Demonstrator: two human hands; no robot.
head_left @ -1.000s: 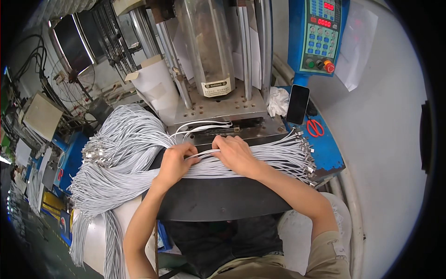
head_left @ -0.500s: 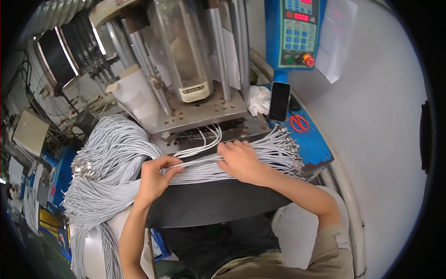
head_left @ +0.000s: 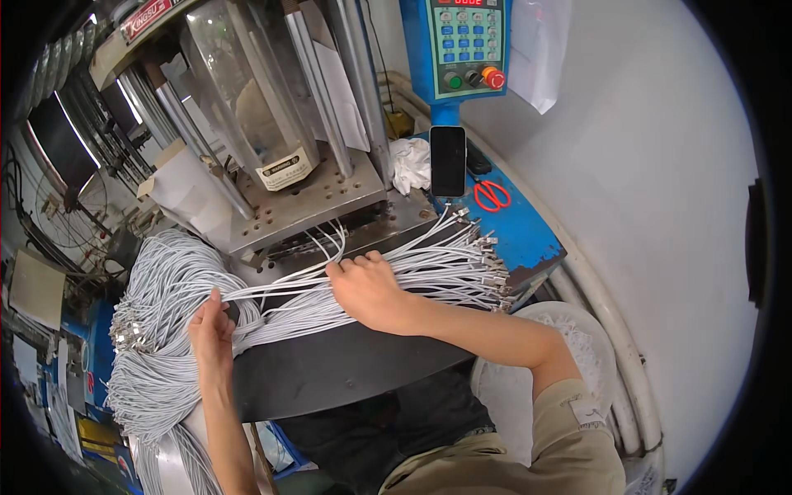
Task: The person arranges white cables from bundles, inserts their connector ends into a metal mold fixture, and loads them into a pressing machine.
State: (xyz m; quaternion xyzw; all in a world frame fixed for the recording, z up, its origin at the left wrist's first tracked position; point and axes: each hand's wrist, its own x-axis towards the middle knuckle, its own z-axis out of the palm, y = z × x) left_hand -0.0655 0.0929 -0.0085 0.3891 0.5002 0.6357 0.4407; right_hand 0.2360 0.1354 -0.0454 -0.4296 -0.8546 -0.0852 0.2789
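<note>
Your left hand pinches a few strands of the grey cable bundle, which lies across the dark bench edge directly in front of the moulding press. Your right hand lies palm-down on the bundle, fingers curled over the strands. The cables' metal connectors fan out right of the press, near the smartphone and red scissors.
</note>
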